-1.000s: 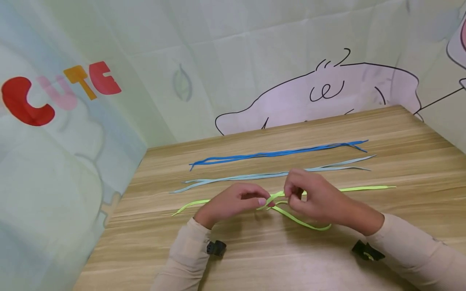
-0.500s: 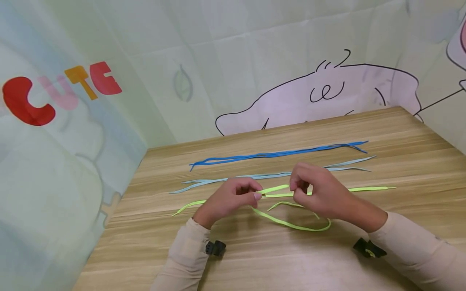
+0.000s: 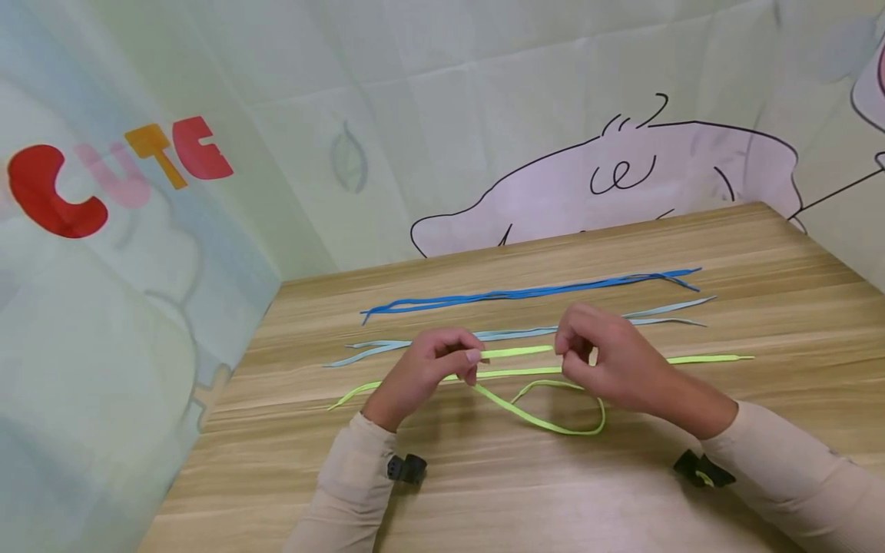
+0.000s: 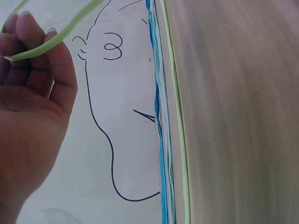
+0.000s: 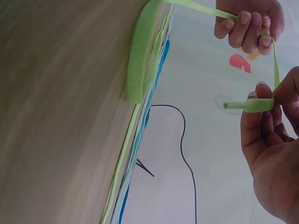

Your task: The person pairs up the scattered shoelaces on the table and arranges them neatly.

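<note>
A yellow-green shoelace [image 3: 517, 352] runs nearly straight between the two hands, raised over the table. My left hand [image 3: 429, 372] pinches it between thumb and fingers; from there the rest of the lace drops into a loop [image 3: 553, 427] on the tabletop. My right hand [image 3: 611, 357] pinches the lace close to one end, and the tip [image 5: 233, 105] sticks out past the fingers in the right wrist view. In the left wrist view the lace [image 4: 56, 42] crosses the fingers. Behind the held lace, a second yellow-green shoelace [image 3: 705, 359] lies stretched across the table, partly hidden by both hands.
Farther back lie a pair of light blue shoelaces [image 3: 376, 347] and, beyond them, a pair of blue shoelaces [image 3: 512, 293], roughly parallel. The wooden table [image 3: 498, 491] ends at a printed cloth backdrop [image 3: 484, 123] behind and at the left.
My left hand has moved left and slightly away from me, and the right hand slightly away too. The stretch of lace between them is longer and straighter; its loop on the table has narrowed.
</note>
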